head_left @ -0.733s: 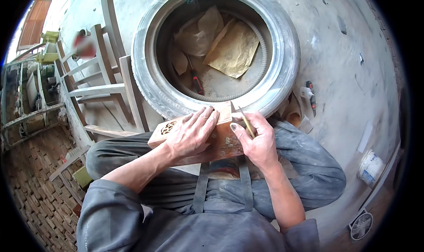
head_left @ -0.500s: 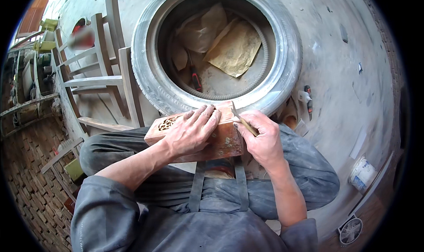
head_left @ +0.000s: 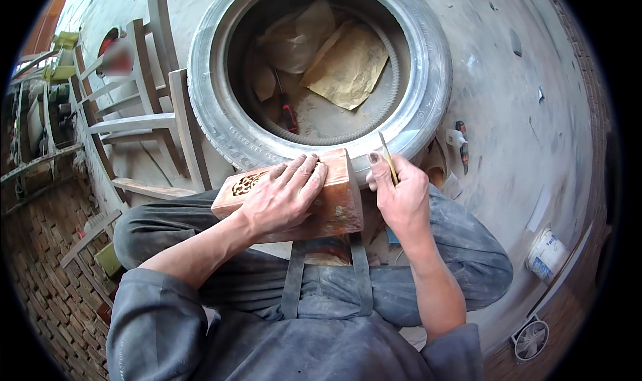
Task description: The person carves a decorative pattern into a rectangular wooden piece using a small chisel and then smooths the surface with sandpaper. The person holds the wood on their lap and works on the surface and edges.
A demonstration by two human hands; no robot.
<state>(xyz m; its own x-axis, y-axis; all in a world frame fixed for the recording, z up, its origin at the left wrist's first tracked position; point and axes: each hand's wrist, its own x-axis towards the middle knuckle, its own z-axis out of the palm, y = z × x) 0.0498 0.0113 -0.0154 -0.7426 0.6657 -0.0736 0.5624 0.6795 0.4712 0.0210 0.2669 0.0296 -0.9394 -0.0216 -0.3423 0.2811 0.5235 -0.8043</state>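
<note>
A reddish-brown wooden block (head_left: 334, 204) with a pierced, carved pattern on its left part rests across my lap, by the near rim of a tire. My left hand (head_left: 282, 192) lies over its top, fingers curled toward the far edge, gripping it. Just right of the block's end, my right hand (head_left: 404, 192) pinches a slim tool (head_left: 386, 152) with a yellowish handle and a thin tip pointing up and away. The tool stands apart from the wood; its exact kind is too small to tell.
The big grey tire (head_left: 428, 73) lies flat ahead, with a yellowish paper sheet (head_left: 353, 70) and a red-black screwdriver (head_left: 288, 115) inside. Left stands a wooden chair frame (head_left: 189, 130). Right are a red-black hand tool (head_left: 463, 147) and a white bucket (head_left: 547, 255).
My right hand has lifted the slim tool off the block's right end and moved slightly right, turning its tip upward. My left hand keeps its hold on the block.
</note>
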